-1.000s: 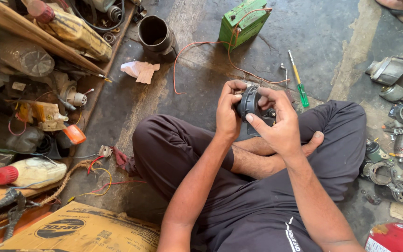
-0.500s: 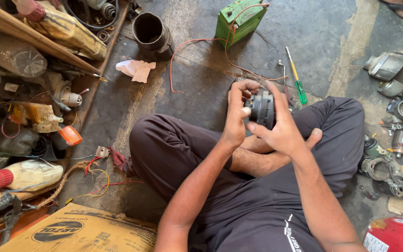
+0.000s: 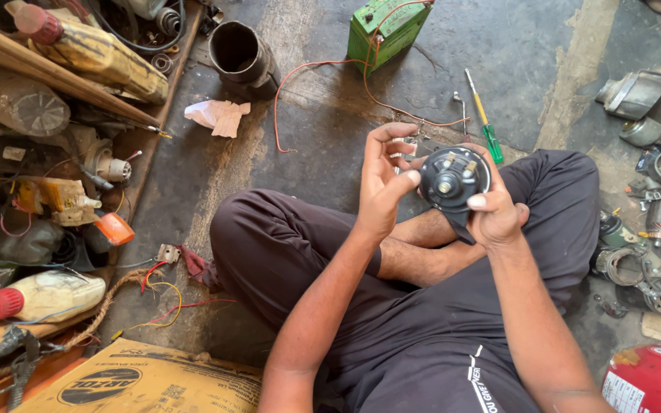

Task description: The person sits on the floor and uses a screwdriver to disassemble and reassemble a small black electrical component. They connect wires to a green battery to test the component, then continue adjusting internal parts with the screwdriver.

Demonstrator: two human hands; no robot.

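Observation:
I sit cross-legged on a concrete floor. My right hand (image 3: 493, 215) grips a round black horn-like part (image 3: 453, 180) with metal terminals on its face, held up above my lap. My left hand (image 3: 386, 180) is just to its left, thumb touching the part's rim and fingers curled over a small metal piece near the top. A thin red wire (image 3: 323, 73) runs along the floor from a green battery box (image 3: 386, 29) toward my hands.
A green-handled screwdriver (image 3: 486, 118) lies on the floor beyond my hands. A black cylinder (image 3: 240, 51) and crumpled paper (image 3: 218, 116) lie at the back left. Cluttered shelves with bottles (image 3: 43, 294) stand left; metal motor parts (image 3: 656, 222) lie right; a cardboard box (image 3: 147, 378) sits near left.
Both hands have turned the black part so its terminal face shows toward me, and my left hand has opened from gripping it to touching its edge.

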